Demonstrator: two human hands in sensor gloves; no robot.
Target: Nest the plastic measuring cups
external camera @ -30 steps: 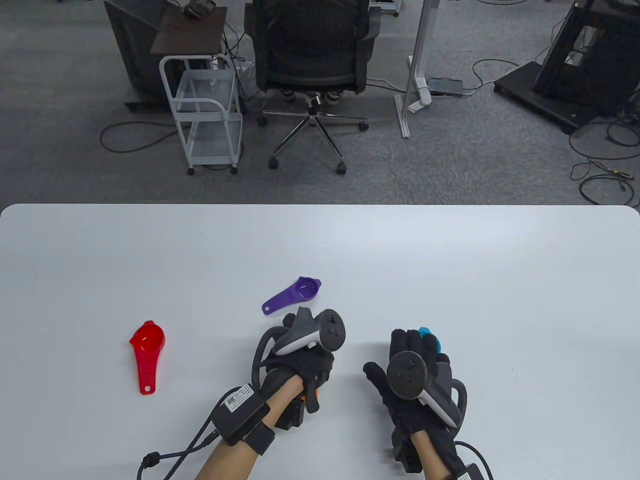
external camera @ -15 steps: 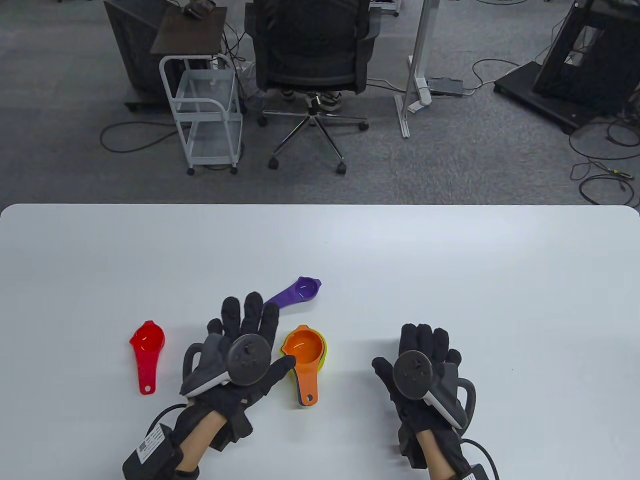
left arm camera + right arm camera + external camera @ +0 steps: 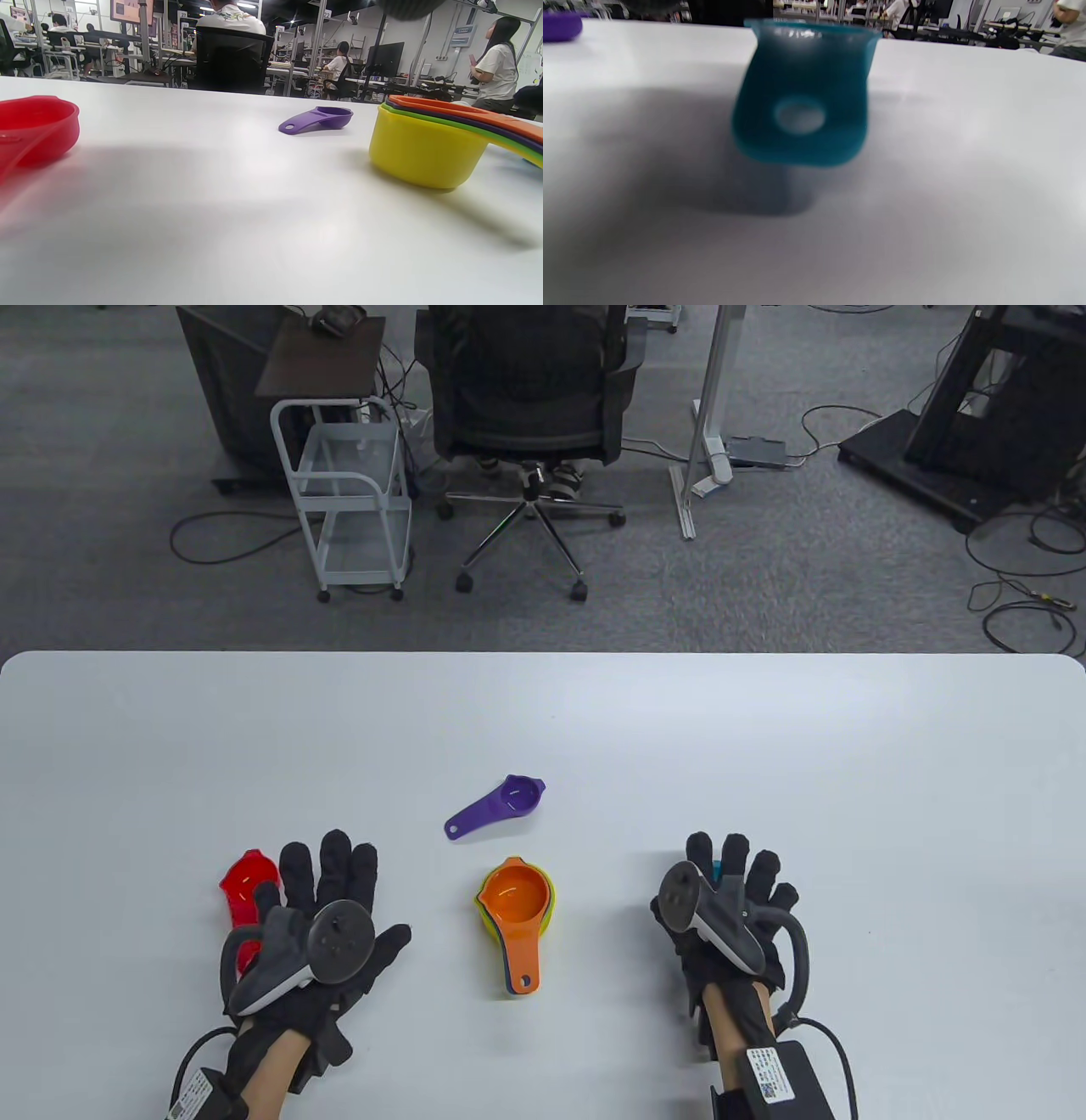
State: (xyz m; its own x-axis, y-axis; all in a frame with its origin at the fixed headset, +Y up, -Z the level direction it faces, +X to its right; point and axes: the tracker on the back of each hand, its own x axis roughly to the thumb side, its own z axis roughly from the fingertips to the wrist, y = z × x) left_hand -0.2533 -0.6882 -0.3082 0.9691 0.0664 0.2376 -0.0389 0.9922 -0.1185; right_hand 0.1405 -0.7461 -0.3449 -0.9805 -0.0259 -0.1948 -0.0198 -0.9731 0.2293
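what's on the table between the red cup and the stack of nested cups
In the table view, the left hand lies between the red cup and the nested stack, partly covering the red cup.

A nested stack of measuring cups [image 3: 515, 909] sits on the table [image 3: 764, 746] near its front middle. A lone scoop [image 3: 496, 804] lies just at its 12 o'clock. Another cup [image 3: 245, 882] lies well off at 9 o'clock, partly under the left hand [image 3: 318, 937]. At 3 o'clock, a fourth cup [image 3: 801, 93] sits beneath the right hand [image 3: 730, 916].
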